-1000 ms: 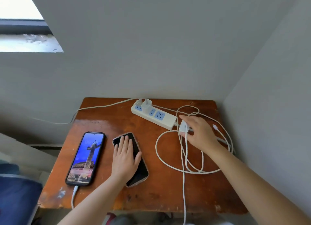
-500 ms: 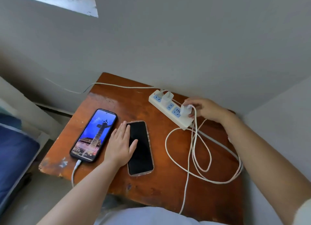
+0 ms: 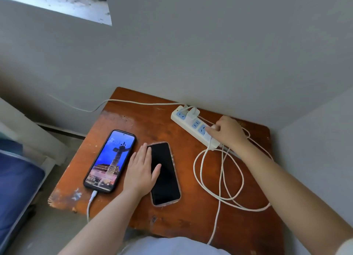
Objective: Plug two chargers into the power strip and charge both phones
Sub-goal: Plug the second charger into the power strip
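A white power strip (image 3: 191, 127) with blue sockets lies at the back of the wooden table (image 3: 158, 124). One white charger (image 3: 192, 114) stands plugged into it near its far end. My right hand (image 3: 229, 131) grips a second white charger (image 3: 209, 131) at the strip's near sockets. Its looped white cable (image 3: 217, 174) lies on the table's right side. A lit phone (image 3: 109, 160) in a dark case lies at the left with a cable (image 3: 91, 201) in its bottom. My left hand (image 3: 142, 170) rests flat on the left edge of a dark-screened phone (image 3: 165, 173).
Grey walls close in behind and to the right of the table. The strip's own cord (image 3: 122, 102) runs off the table's back left. A blue cushion (image 3: 17, 193) lies on the floor at the far left, beside a white ledge.
My right hand carried the second charger from the cable coil up to the power strip's near sockets. The camera tilted and shifted; my left hand slid toward the dark phone's left edge.
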Demonstrator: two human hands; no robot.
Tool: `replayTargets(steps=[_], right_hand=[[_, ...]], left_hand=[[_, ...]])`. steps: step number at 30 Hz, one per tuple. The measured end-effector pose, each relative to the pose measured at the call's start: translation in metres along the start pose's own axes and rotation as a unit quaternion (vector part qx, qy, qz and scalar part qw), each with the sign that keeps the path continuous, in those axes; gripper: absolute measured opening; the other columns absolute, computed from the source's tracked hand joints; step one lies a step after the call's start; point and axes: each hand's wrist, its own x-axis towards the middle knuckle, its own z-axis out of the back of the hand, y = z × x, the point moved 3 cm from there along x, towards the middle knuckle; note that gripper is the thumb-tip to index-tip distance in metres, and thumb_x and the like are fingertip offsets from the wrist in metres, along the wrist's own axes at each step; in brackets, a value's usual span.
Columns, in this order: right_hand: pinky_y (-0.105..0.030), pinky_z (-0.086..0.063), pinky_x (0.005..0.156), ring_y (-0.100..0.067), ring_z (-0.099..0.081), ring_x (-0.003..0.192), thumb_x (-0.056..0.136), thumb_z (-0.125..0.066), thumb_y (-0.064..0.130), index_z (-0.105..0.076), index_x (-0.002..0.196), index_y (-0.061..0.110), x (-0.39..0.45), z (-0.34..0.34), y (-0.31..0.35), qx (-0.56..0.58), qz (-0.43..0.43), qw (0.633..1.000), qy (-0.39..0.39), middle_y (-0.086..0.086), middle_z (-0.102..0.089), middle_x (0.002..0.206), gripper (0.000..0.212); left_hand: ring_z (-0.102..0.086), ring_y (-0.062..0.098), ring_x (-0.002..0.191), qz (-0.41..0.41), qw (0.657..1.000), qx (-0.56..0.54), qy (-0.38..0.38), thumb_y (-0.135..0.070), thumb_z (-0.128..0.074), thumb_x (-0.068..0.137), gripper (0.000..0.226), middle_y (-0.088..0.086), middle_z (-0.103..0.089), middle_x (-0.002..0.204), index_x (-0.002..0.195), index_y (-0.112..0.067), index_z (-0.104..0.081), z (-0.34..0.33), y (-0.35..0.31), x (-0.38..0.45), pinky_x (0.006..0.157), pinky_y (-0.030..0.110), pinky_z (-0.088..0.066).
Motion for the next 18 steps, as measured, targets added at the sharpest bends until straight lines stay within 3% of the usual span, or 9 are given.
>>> replayTargets(steps=[4,7,9,11,14,18], right_hand=[[-0.021,-0.027,0.044,-0.013,-0.040,0.054,0.080,-0.063,0.014,-0.038,0.055,0.013,-0.011,-0.011,-0.020,0.092,-0.123,0.988,-0.037,-0.010,-0.048,0.075,0.035],[-0.021,-0.034,0.048,-0.016,-0.050,0.063,0.076,-0.062,0.005,-0.050,0.081,0.006,-0.020,-0.015,-0.027,0.209,-0.198,0.956,-0.048,-0.014,-0.054,0.090,0.013],[-0.024,-0.043,0.062,-0.024,-0.056,0.087,0.076,-0.063,0.003,-0.052,0.105,0.003,-0.023,-0.016,-0.028,0.237,-0.209,0.947,-0.050,-0.017,-0.054,0.111,0.031],[-0.029,-0.046,0.070,-0.030,-0.057,0.101,0.075,-0.066,0.003,-0.053,0.113,-0.002,-0.023,-0.016,-0.027,0.215,-0.209,0.953,-0.042,-0.019,-0.052,0.122,0.040],[-0.030,-0.047,0.069,-0.032,-0.060,0.099,0.075,-0.069,0.005,-0.059,0.103,-0.006,-0.021,-0.017,-0.022,0.178,-0.202,0.963,-0.015,-0.023,-0.058,0.117,0.032],[-0.036,-0.049,0.080,-0.032,-0.058,0.106,0.083,-0.063,0.011,-0.052,0.117,0.001,-0.016,-0.014,-0.014,0.158,-0.182,0.971,0.000,-0.020,-0.058,0.121,0.036]], left_hand=[[-0.005,0.019,0.142,0.000,1.000,-0.003,0.004,-0.043,-0.033,0.093,0.063,0.010,-0.009,0.154,0.141,-0.008,-0.011,0.000,0.000,0.001,0.111,0.027,0.004],[-0.004,0.019,0.142,0.000,1.000,-0.006,0.004,-0.044,-0.032,0.093,0.064,0.010,-0.008,0.155,0.142,-0.008,-0.010,0.000,0.001,0.001,0.111,0.028,0.004],[-0.003,0.018,0.142,0.001,1.000,-0.005,0.004,-0.045,-0.031,0.093,0.064,0.009,-0.007,0.155,0.142,-0.009,-0.009,0.000,0.001,0.000,0.110,0.027,0.005],[-0.003,0.018,0.142,0.000,1.000,-0.006,0.005,-0.045,-0.030,0.093,0.064,0.009,-0.007,0.155,0.142,-0.009,-0.009,0.000,0.000,0.000,0.110,0.027,0.006],[-0.002,0.018,0.142,0.001,1.000,-0.007,0.005,-0.045,-0.030,0.093,0.064,0.009,-0.006,0.155,0.142,-0.009,-0.008,0.000,0.001,0.000,0.110,0.027,0.006],[-0.002,0.019,0.142,0.001,1.000,-0.005,0.010,-0.044,-0.029,0.093,0.064,0.010,-0.005,0.155,0.142,-0.008,-0.008,0.001,0.000,0.000,0.112,0.028,0.005]])
